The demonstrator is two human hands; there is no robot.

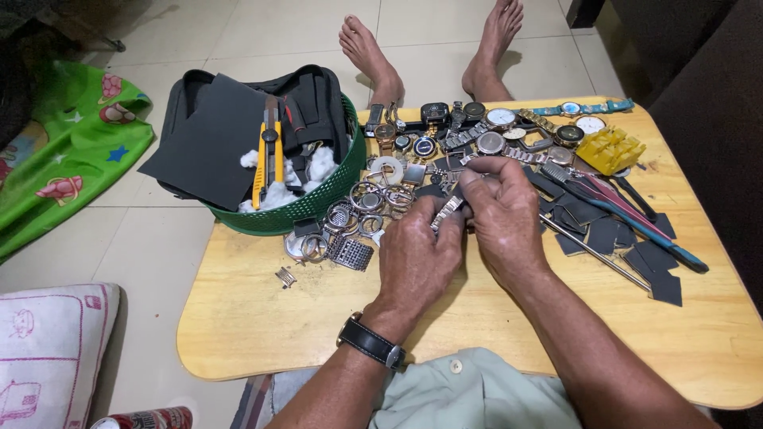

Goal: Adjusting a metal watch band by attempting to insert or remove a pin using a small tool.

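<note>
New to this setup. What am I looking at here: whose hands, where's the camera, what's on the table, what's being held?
There is no machine here: a person works with two bare hands. The single picture comes from a camera worn on their head, looking down, so the arms enter from the bottom and their bare feet show past the table.

The left hand, with a black wristwatch on that wrist, and the right hand meet over a silver metal watch band, pinched between the fingers of both.

The low wooden table holds a spread of wristwatches, loose metal rings and band pieces, dark cut scraps, a yellow plastic holder and long hand tools. At its left corner sits a green basket with a yellow utility knife, cotton and black sheets.
</note>
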